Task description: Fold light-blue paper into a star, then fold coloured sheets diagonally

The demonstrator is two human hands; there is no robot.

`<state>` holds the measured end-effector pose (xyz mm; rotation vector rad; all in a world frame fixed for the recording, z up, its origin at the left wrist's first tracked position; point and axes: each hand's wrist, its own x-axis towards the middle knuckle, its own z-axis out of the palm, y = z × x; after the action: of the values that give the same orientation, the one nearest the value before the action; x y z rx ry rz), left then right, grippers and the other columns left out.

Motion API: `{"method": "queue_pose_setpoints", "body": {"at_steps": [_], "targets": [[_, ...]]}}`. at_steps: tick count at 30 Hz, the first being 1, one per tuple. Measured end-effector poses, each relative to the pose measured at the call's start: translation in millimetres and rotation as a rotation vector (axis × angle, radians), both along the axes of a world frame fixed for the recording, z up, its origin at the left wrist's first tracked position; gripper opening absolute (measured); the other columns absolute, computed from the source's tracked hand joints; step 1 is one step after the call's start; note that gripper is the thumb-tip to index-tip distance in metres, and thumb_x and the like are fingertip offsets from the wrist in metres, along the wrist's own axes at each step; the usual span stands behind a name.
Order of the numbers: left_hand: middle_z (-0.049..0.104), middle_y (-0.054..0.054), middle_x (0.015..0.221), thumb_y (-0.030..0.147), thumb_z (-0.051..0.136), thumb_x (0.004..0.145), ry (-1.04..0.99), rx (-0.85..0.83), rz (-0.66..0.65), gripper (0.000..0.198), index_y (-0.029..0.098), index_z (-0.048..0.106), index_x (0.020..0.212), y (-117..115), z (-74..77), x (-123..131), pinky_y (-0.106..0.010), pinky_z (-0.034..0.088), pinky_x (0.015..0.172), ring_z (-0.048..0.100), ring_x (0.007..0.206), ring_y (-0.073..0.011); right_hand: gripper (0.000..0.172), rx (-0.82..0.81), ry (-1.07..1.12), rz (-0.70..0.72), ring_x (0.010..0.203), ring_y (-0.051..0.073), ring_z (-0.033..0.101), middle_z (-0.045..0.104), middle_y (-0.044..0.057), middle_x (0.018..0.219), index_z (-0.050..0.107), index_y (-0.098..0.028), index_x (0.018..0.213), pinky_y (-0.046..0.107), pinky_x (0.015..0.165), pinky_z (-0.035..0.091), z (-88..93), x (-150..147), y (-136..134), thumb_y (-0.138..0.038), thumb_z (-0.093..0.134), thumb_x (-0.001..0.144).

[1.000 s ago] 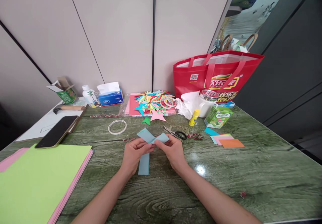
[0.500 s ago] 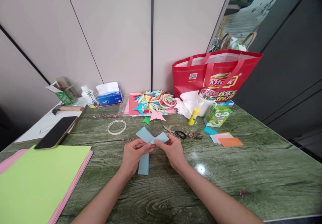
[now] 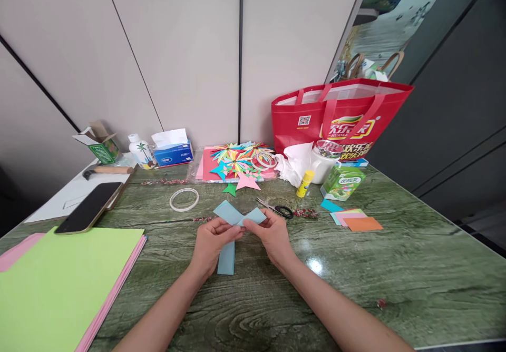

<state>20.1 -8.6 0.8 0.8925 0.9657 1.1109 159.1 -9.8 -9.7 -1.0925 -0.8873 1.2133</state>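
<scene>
Both of my hands pinch a folded light-blue paper strip [image 3: 231,216] just above the green wood-grain table [image 3: 395,267]. My left hand [image 3: 211,242] grips the crossing of the strips from the left with closed fingers. My right hand [image 3: 272,233] pinches the same crossing from the right. Two blue ends stick up and away from me, and one end [image 3: 226,258] hangs down toward me between my wrists.
Scissors [image 3: 276,208], a tape ring [image 3: 184,199], a glue stick [image 3: 304,183] and coloured paper squares [image 3: 356,219] lie beyond my hands. A green and pink paper stack [image 3: 59,283] and a phone [image 3: 90,206] are at left. Paper stars [image 3: 239,163], a red bag [image 3: 340,117] stand at back.
</scene>
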Motion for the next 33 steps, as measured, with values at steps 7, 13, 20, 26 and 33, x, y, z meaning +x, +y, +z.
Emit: {"method": "queue_pose_setpoints", "body": {"at_steps": [7, 13, 20, 26, 33], "targets": [[0.072, -0.007, 0.070, 0.026, 0.079, 0.056, 0.006, -0.019, 0.018, 0.024, 0.010, 0.067, 0.070, 2.1, -1.5, 0.2, -0.026, 0.056, 0.071, 0.068, 0.069, -0.0182, 0.026, 0.022, -0.030, 0.012, 0.059, 0.014, 0.056, 0.064, 0.000, 0.066, 0.059, -0.015, 0.071, 0.027, 0.059, 0.046, -0.9, -0.1, -0.2, -0.028, 0.075, 0.055], [0.072, -0.006, 0.066, 0.028, 0.080, 0.053, 0.035, -0.020, 0.028, 0.025, 0.010, 0.065, 0.064, 0.6, -0.9, 0.7, -0.025, 0.056, 0.069, 0.068, 0.068, -0.0179, 0.026, 0.010, 0.004, 0.019, 0.060, 0.014, 0.057, 0.065, 0.001, 0.067, 0.060, -0.015, 0.072, 0.027, 0.061, 0.047, -4.1, -0.3, -0.2, -0.027, 0.075, 0.055], [0.071, -0.006, 0.060, 0.031, 0.082, 0.047, 0.109, 0.006, 0.067, 0.030, 0.011, 0.062, 0.056, -0.8, 1.5, 1.4, -0.025, 0.056, 0.067, 0.068, 0.065, -0.0193, 0.023, -0.043, 0.074, 0.028, 0.053, 0.011, 0.054, 0.063, -0.002, 0.059, 0.060, -0.015, 0.065, 0.024, 0.056, 0.045, 0.6, -0.5, -0.1, -0.023, 0.076, 0.051], [0.070, -0.005, 0.057, 0.032, 0.081, 0.046, 0.172, 0.033, 0.095, 0.031, 0.012, 0.059, 0.049, -2.6, 2.5, 3.5, -0.026, 0.056, 0.062, 0.068, 0.060, -0.0199, 0.029, -0.111, 0.133, 0.065, 0.046, 0.007, 0.049, 0.062, -0.003, 0.054, 0.059, -0.014, 0.062, 0.020, 0.048, 0.043, 3.6, 2.2, 2.2, -0.023, 0.080, 0.044], [0.072, -0.008, 0.065, 0.030, 0.080, 0.048, 0.191, 0.038, 0.069, 0.028, 0.009, 0.069, 0.064, -1.7, 3.0, 3.4, -0.027, 0.056, 0.062, 0.068, 0.061, -0.0209, 0.030, -0.055, 0.032, 0.122, 0.045, 0.009, 0.052, 0.059, -0.004, 0.051, 0.058, -0.016, 0.063, 0.022, 0.047, 0.046, 1.6, 7.0, 4.5, -0.027, 0.080, 0.045]]}}
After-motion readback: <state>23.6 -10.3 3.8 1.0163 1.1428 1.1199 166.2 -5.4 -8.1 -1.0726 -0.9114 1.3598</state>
